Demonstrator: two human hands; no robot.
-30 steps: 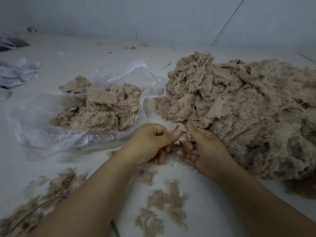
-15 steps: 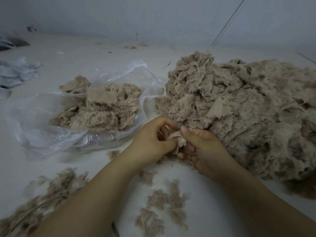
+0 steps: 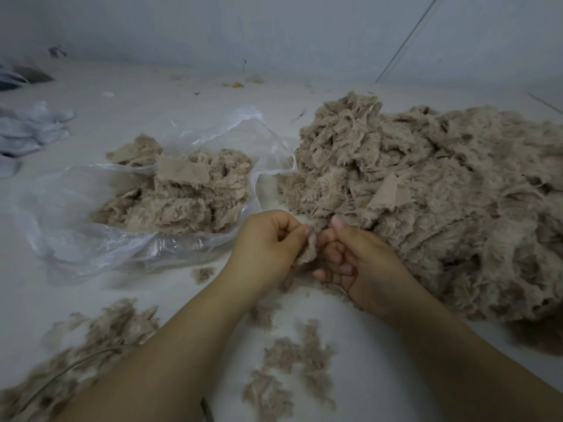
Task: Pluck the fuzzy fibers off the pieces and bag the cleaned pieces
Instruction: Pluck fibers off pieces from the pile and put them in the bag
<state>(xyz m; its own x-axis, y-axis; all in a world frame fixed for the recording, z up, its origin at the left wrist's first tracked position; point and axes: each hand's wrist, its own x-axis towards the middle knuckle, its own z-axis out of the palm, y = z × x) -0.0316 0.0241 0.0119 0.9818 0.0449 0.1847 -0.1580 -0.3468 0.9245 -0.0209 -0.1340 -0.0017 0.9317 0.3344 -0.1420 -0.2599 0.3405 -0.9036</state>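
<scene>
A small beige fuzzy fabric piece (image 3: 308, 250) hangs between my two hands at the centre of the view. My left hand (image 3: 268, 242) pinches its left side with thumb and curled fingers. My right hand (image 3: 356, 260) sits close against its right side with fingers curled, thumb raised by the piece's top; its hold is partly hidden. A big heap of fuzzy beige pieces (image 3: 432, 190) lies just behind and to the right. A clear plastic bag (image 3: 91, 236) lies open at left with beige pieces (image 3: 182, 193) inside.
Plucked fiber tufts (image 3: 292, 360) lie on the white surface below my hands, with a larger drift of fluff (image 3: 76, 351) at lower left. Pale grey cloths (image 3: 27, 129) sit at the far left edge. A wall rises behind.
My hands have shifted slightly and turned the piece; it now hangs lower between them, with my left fingers re-pinched on its edge. The heap and bag have not moved.
</scene>
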